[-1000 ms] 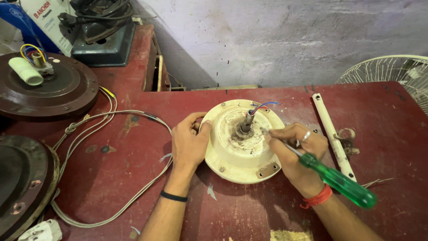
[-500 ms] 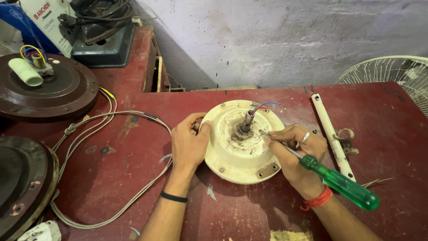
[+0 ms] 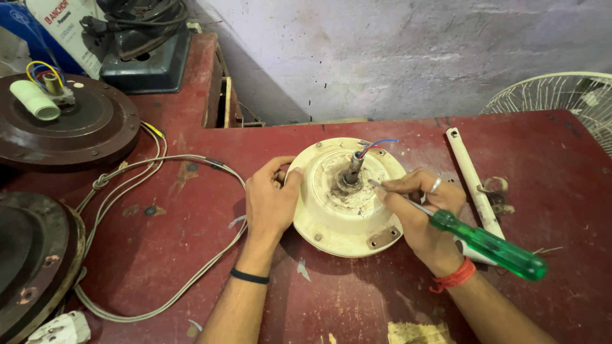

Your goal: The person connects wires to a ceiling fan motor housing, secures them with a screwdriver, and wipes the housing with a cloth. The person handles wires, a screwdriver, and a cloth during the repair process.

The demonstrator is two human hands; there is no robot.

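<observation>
Two hands work on one cream fan motor housing [image 3: 347, 220] lying flat on the red table [image 3: 357, 299], and every place below is given from that housing. Nearest the camera, the right hand [image 3: 424, 220] sits at the housing's right edge, fingers closed round the metal shank of a green screwdriver [image 3: 494, 245]; the clear green handle sticks out past the wrist, down and right of the housing. The tip looks set on the dirty centre plate just right of the shaft [image 3: 352, 169], though the exact contact is too small to tell. Left hand [image 3: 271, 200] is on the housing's left rim, fingers curled loosely, thumb pressed to the edge, steadying it rather than gripping anything.

Step in hand, as I judge it: picking or scraping at the hub beside the shaft while the other hand braces. Next move calls for a firm left-hand brace and a small, controlled tip, kept off the blue and red wires [image 3: 376, 146] rising from the shaft.

Right of the housing lies a white rod [image 3: 468, 172]. Left of it, grey cable [image 3: 153, 172] loops across the table. Further left, a dark motor [image 3: 70, 130]; beyond the housing's far right, a white fan guard [image 3: 561, 92].
</observation>
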